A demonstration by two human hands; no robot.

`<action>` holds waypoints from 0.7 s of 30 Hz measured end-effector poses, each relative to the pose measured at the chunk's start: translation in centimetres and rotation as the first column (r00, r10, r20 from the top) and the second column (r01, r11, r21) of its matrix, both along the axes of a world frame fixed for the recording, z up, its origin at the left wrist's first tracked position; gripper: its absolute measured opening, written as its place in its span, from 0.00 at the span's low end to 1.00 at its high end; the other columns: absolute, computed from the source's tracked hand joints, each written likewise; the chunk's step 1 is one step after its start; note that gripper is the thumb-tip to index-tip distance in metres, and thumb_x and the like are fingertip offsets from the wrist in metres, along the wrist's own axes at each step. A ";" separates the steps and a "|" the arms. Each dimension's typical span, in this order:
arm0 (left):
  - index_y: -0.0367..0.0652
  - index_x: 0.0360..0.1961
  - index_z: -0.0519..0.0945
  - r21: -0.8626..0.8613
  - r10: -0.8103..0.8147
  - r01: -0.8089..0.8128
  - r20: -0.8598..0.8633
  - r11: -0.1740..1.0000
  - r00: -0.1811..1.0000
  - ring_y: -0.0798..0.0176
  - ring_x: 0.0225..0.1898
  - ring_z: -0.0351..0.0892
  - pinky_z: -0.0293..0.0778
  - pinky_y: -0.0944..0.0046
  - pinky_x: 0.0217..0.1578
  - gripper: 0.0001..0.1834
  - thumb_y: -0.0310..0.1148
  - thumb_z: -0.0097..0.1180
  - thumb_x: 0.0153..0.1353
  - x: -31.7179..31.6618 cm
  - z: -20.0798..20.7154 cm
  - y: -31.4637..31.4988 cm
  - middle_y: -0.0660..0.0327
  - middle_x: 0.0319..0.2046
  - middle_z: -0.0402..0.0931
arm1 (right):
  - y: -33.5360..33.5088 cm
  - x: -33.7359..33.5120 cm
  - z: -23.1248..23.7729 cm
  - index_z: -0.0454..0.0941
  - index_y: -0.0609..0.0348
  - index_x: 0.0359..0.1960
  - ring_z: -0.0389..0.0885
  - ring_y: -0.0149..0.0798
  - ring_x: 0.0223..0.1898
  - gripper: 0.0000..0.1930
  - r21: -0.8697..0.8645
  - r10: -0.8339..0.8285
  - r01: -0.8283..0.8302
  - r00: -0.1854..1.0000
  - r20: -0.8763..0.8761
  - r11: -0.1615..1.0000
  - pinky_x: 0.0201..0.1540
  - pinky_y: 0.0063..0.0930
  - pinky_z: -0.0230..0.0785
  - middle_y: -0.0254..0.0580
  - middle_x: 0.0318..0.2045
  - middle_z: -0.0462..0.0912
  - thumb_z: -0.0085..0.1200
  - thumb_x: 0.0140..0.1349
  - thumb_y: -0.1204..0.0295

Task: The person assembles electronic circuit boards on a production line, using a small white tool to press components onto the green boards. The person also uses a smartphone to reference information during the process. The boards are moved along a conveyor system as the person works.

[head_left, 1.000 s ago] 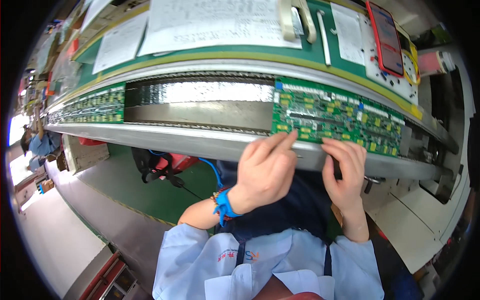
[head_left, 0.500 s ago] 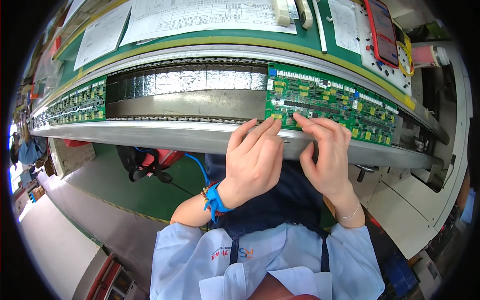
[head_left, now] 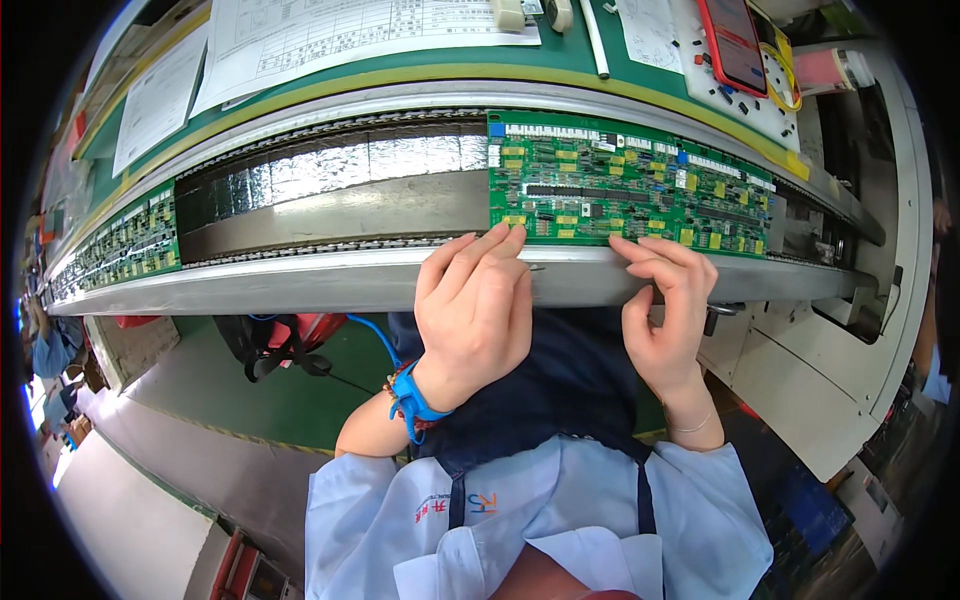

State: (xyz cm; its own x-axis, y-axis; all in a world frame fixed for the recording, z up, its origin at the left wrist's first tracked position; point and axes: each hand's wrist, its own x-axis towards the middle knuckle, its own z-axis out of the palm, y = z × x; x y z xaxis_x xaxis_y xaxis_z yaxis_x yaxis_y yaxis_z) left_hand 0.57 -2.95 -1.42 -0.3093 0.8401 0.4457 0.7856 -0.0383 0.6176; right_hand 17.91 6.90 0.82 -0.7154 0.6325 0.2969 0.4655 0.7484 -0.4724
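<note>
A populated green circuit board (head_left: 590,165) lies flat across a metal-railed conveyor, covered with white connectors, yellow parts and black chips. My left hand (head_left: 475,310) rests on the near rail, its extended fingertips touching the board's near left corner. No object shows in its grasp. Farther along the same near edge, the fingertips of my right hand (head_left: 668,300) meet the board's rim, fingers stretched forward and thumb held apart. Nothing is in that hand either. A second circuit board (head_left: 130,240) sits at the left end of the conveyor.
The near metal rail (head_left: 350,278) runs between me and the boards. Behind the conveyor, printed sheets (head_left: 290,55) cover a green bench. A red-edged phone (head_left: 735,50) lies by a white sheet with scattered small parts (head_left: 725,92). A pale machine cabinet (head_left: 790,385) stands to the right.
My right hand has moved right along the board, its fingertips drawing back from the components to the near edge. My left hand stays near the left corner. The whole view has shifted slightly.
</note>
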 end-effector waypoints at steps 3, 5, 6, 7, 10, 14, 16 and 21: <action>0.38 0.32 0.72 0.008 0.002 -0.002 0.002 1.000 1.000 0.53 0.43 0.80 0.68 0.56 0.50 0.06 0.18 0.52 0.53 0.0 0.0 0.0 0.53 0.41 0.81 | -0.2 -0.1 -0.1 0.70 0.57 0.39 0.74 0.38 0.48 0.19 0.008 -0.013 0.013 1.000 -0.013 1.000 0.52 0.35 0.52 0.35 0.45 0.82 0.47 0.42 0.86; 0.38 0.32 0.71 0.008 0.006 -0.006 -0.001 1.000 1.000 0.53 0.43 0.80 0.68 0.56 0.49 0.06 0.18 0.52 0.53 0.1 -0.1 0.0 0.53 0.41 0.81 | -0.2 -0.2 -0.3 0.70 0.58 0.38 0.74 0.38 0.48 0.19 0.004 -0.014 0.014 1.000 -0.023 1.000 0.52 0.35 0.53 0.35 0.45 0.82 0.47 0.42 0.86; 0.38 0.32 0.71 0.007 0.005 -0.005 -0.002 1.000 1.000 0.53 0.43 0.80 0.68 0.56 0.49 0.06 0.18 0.52 0.53 0.1 -0.1 0.0 0.53 0.41 0.81 | -0.2 -0.2 -0.3 0.71 0.58 0.38 0.74 0.38 0.48 0.18 0.002 -0.016 0.016 1.000 -0.025 1.000 0.52 0.35 0.53 0.36 0.45 0.82 0.47 0.42 0.86; 0.38 0.32 0.71 0.005 0.005 -0.005 -0.003 1.000 1.000 0.53 0.43 0.81 0.68 0.56 0.49 0.06 0.18 0.52 0.53 0.1 -0.1 0.0 0.53 0.41 0.81 | -0.2 -0.2 -0.3 0.71 0.58 0.38 0.75 0.38 0.49 0.18 0.000 -0.018 0.018 0.999 -0.027 1.000 0.52 0.35 0.53 0.36 0.46 0.82 0.48 0.42 0.86; 0.38 0.32 0.71 0.006 0.008 -0.008 -0.020 1.000 1.000 0.53 0.43 0.81 0.68 0.56 0.49 0.06 0.18 0.51 0.54 0.0 0.0 0.1 0.52 0.40 0.81 | -0.2 -0.3 0.0 0.72 0.58 0.36 0.75 0.38 0.48 0.17 0.001 -0.013 0.013 1.000 -0.006 1.000 0.51 0.35 0.53 0.36 0.46 0.82 0.49 0.41 0.85; 0.37 0.33 0.72 0.010 0.010 -0.010 -0.022 1.000 1.000 0.53 0.42 0.81 0.68 0.56 0.49 0.05 0.18 0.51 0.55 0.1 0.1 0.1 0.52 0.40 0.81 | -0.5 -0.2 -0.4 0.73 0.58 0.35 0.75 0.37 0.48 0.16 0.022 -0.013 0.013 1.000 -0.004 1.000 0.51 0.35 0.53 0.36 0.46 0.82 0.50 0.41 0.84; 0.37 0.33 0.72 0.012 0.012 -0.011 -0.028 1.000 1.000 0.53 0.42 0.81 0.68 0.56 0.48 0.05 0.18 0.50 0.55 0.1 0.0 0.2 0.52 0.39 0.81 | -0.6 -0.1 -0.5 0.72 0.57 0.36 0.75 0.38 0.48 0.17 0.024 -0.014 0.014 1.000 0.007 1.000 0.51 0.35 0.53 0.36 0.47 0.81 0.50 0.40 0.84; 0.36 0.35 0.72 -0.010 0.014 -0.014 -0.027 1.000 1.000 0.53 0.43 0.81 0.67 0.56 0.49 0.06 0.18 0.49 0.56 0.2 0.0 0.1 0.53 0.40 0.81 | -0.8 -0.2 -0.4 0.71 0.57 0.38 0.74 0.39 0.49 0.19 0.021 -0.016 0.016 1.000 -0.002 1.000 0.52 0.37 0.53 0.38 0.49 0.79 0.51 0.41 0.84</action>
